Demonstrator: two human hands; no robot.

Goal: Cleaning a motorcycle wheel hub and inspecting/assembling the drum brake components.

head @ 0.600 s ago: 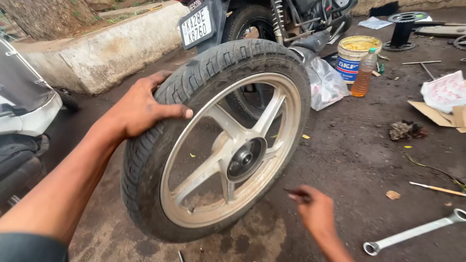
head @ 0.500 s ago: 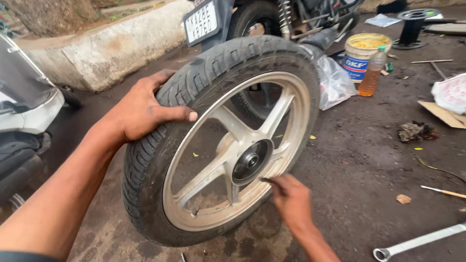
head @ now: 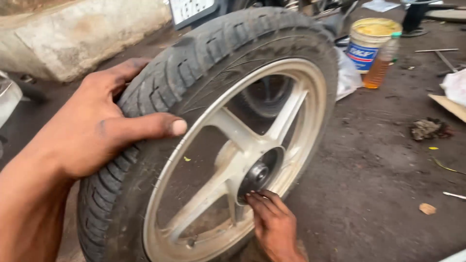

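Wheel (head: 208,140): motorcycle wheel, black treaded tyre on a pale, dusty alloy rim with spokes, standing upright on dirty ground (head: 378,189), tilted slightly. Fills the middle of the view.

Left hand (head: 97,131): gripping the tyre at its upper left, palm on the tread, thumb stretched across the sidewall toward the rim, fingers curled over the top. Closed firmly on the tyre.

Right hand (head: 274,225): low, at the dark hub (head: 259,172). Fingertips bent in against the hub's lower edge, touching it; whether they pinch anything cannot be told.

Bucket (head: 370,41): yellow-topped, with a blue label, behind the wheel at upper right.

Bottle (head: 381,65): clear plastic, amber liquid, just in front of the bucket.

Bag (head: 347,75): whitish plastic, beside the tyre's right edge.

Wall (head: 73,34): low concrete, upper left.

Debris (head: 427,128): dark clump, on the ground to the right, well apart from the wheel.
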